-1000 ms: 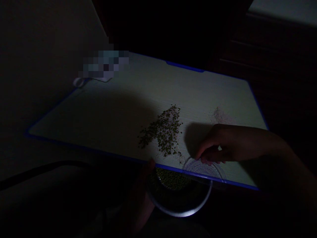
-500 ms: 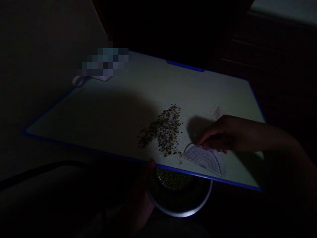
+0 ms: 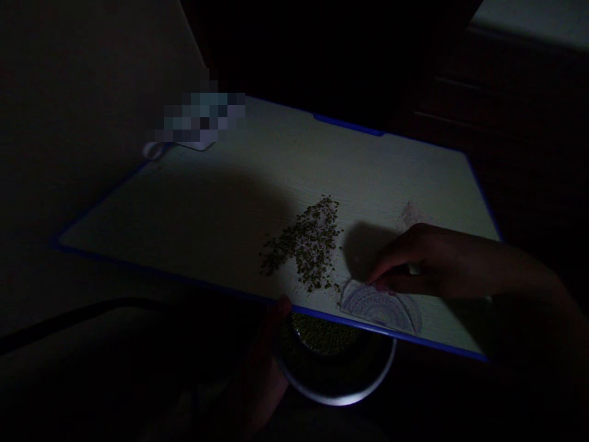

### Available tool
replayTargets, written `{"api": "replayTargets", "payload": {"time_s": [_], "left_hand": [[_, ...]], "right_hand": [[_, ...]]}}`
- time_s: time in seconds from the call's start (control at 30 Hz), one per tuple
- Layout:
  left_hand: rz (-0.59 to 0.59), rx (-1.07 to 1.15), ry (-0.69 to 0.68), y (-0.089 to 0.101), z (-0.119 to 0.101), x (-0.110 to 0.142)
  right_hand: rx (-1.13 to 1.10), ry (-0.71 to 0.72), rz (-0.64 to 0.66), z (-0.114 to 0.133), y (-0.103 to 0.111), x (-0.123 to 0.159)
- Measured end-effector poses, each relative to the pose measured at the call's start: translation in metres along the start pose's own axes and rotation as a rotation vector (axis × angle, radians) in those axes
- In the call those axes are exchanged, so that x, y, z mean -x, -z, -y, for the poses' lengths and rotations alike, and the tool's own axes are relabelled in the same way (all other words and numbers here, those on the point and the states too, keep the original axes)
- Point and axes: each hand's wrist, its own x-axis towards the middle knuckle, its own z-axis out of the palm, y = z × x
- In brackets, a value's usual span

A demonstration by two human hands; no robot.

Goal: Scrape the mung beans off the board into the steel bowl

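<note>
My right hand [image 3: 414,264] pinches a clear protractor [image 3: 380,310] by its curved edge, close to the front rim of a pale board [image 3: 193,209] with a blue border. Left of the protractor lies a loose pile of small green beans [image 3: 313,239] mixed with white grains. Below the board's front edge, my left hand [image 3: 267,368] grips the side of a metal bowl [image 3: 340,396], its thumb up by the board's edge. Green beans [image 3: 324,334] fill the part of the bowl that shows; the board hides its far side.
A blurred-out object [image 3: 202,126] with a white loop rests at the board's back left corner. A faint patch of white grains [image 3: 411,212] lies beyond my right hand. A dark cable [image 3: 124,302] runs in from the left. The room is very dim.
My right hand has drawn the protractor slightly nearer to the board's front edge. The bean pile looks much the same, and my left hand stays on the bowl.
</note>
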Motion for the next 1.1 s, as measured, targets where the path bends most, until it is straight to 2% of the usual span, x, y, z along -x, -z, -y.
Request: {"api": "replayTargets", "payload": {"time_s": [0.1,0.23,0.47,0.63,0.77,1.0,1.1], "left_hand": [[0.028,0.003,0.002,-0.004,-0.003,0.002],[0.007,-0.025,-0.012,-0.001,-0.002,0.002],[0.093,-0.024,-0.022,-0.003,0.001,0.003],[0.049,-0.008,-0.021,-0.008,-0.003,0.005],[0.084,0.017,-0.01,-0.01,-0.004,0.006],[0.013,0.004,-0.026,-0.008,-0.004,0.007],[0.03,-0.004,-0.009,-0.005,-0.004,0.006]], "right_hand": [[0.016,-0.022,-0.06,-0.006,0.002,0.0],[0.017,-0.024,-0.125,-0.008,0.005,0.003],[0.007,0.05,-0.076,0.0,0.001,0.0],[-0.015,0.047,-0.014,0.001,0.001,-0.001],[0.008,0.069,-0.029,-0.001,0.002,0.0],[-0.023,0.097,-0.033,0.001,-0.003,-0.004],[-0.038,0.105,-0.019,0.004,-0.004,-0.004]]}}
